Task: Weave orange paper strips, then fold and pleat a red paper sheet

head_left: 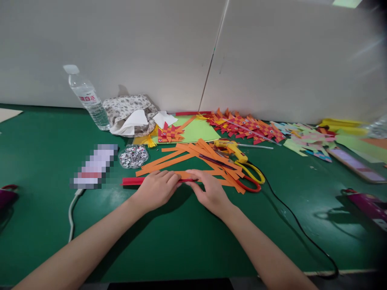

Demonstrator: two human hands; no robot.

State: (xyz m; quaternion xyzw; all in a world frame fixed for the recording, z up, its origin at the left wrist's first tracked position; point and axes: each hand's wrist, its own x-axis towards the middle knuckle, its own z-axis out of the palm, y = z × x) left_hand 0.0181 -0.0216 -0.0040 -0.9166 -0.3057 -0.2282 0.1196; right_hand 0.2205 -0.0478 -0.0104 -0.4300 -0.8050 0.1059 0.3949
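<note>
Both my hands pinch a folded red paper strip (pixel 132 181) a little above the green table. My left hand (pixel 159 189) is closed over its middle, and the strip's left end sticks out past the knuckles. Closed on the right end is my right hand (pixel 211 192), thumb below and fingers above. Just behind the hands lies a loose pile of orange paper strips (pixel 165 161). Scissors with red and yellow handles (pixel 253 185) rest at the pile's right side, beside a yellow glue gun (pixel 231 148). A red and orange woven paper fish (pixel 169 133) lies farther back.
A clear pack of googly eyes (pixel 134 156) and a phone (pixel 96 165) with a white cable sit left. Behind them stand a water bottle (pixel 90 98) and a patterned tissue bag (pixel 130 106). Several woven fish (pixel 250 127) pile up at the wall. A black cord (pixel 290 211) crosses the right side.
</note>
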